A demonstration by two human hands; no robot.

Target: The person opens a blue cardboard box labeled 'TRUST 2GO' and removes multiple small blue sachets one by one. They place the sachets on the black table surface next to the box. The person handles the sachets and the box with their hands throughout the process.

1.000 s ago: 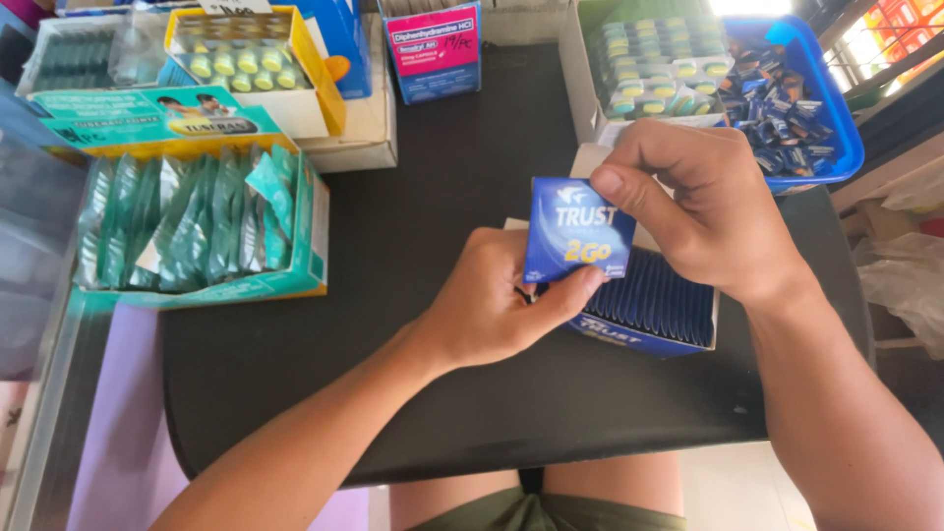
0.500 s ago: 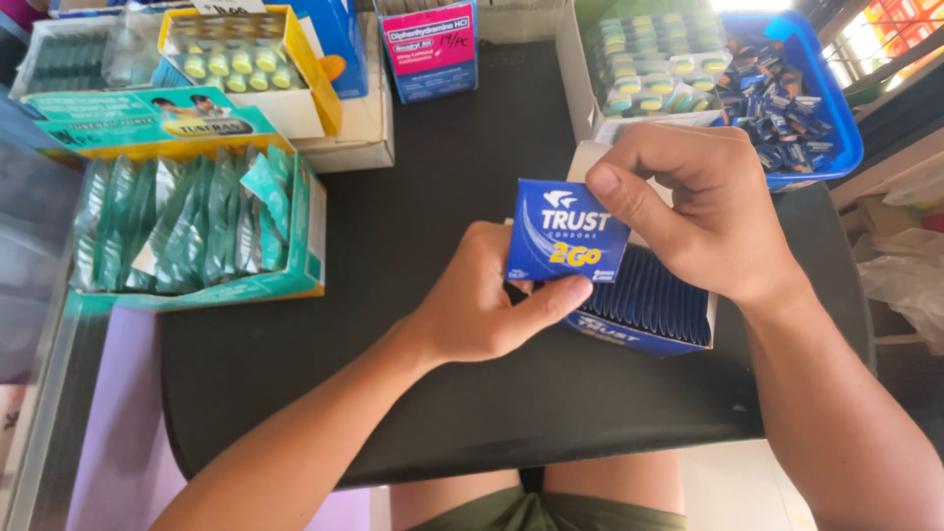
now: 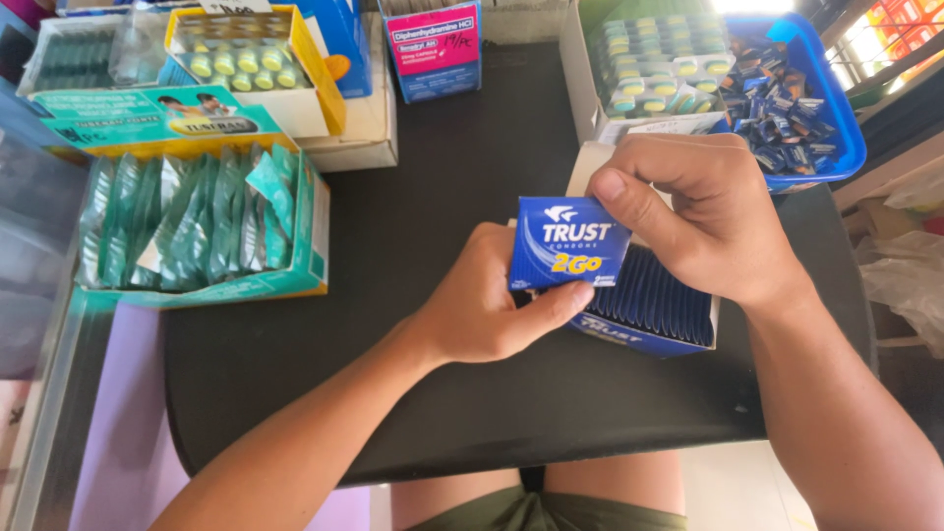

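Note:
A small flat blue packet [image 3: 568,244] is held upright between both hands over a black table [image 3: 442,197]. My left hand [image 3: 482,305] grips its lower edge, thumb along the bottom. My right hand [image 3: 703,211] pinches its top right corner with the thumb on the front. Just behind and below the packet lies an open blue box [image 3: 649,305] filled with a row of dark blue packets standing on edge.
A teal open box of green sachets [image 3: 197,226] sits at the left. Behind it stands a yellow box of blister packs [image 3: 251,64]. A pink and blue carton [image 3: 433,49], a white box of blisters [image 3: 654,59] and a blue tray [image 3: 831,138] line the back.
Both hands with the blue packet have shifted slightly left and down; the grip looks the same.

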